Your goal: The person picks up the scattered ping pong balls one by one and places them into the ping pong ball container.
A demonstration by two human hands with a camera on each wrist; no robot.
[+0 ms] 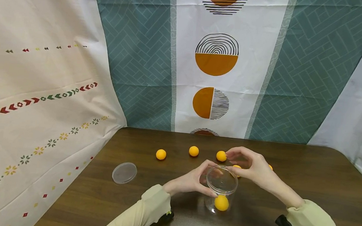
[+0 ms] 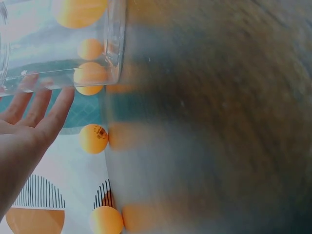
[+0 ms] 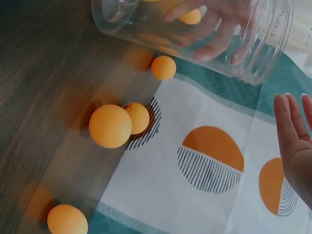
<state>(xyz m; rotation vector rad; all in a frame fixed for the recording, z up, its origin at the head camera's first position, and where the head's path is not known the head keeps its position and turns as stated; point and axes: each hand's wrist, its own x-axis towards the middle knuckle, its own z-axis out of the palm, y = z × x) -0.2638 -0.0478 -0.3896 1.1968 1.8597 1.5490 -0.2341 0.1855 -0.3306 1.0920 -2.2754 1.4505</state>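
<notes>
A clear plastic jar (image 1: 209, 201) stands upright on the table with its mouth uncovered and one orange ball (image 1: 221, 203) inside, near the bottom. My left hand (image 1: 198, 181) grips its side, thumb in front and fingers behind. Those fingers show through the clear wall in the right wrist view. Just above and to the right of the rim is my right hand (image 1: 251, 166), its fingers loosely extended and nothing held in them. In the right wrist view, the right hand (image 3: 296, 141) stands apart from the jar (image 3: 141, 36), beyond its mouth.
A round, clear lid (image 1: 124, 173) lies flat at the left. Loose orange balls are spread behind the jar: one ball (image 1: 161, 154) at left, another ball (image 1: 193, 151) in the middle, and others around the right hand. Patterned cloths (image 1: 139, 70) hang behind and beside the dark wooden table (image 1: 95, 206).
</notes>
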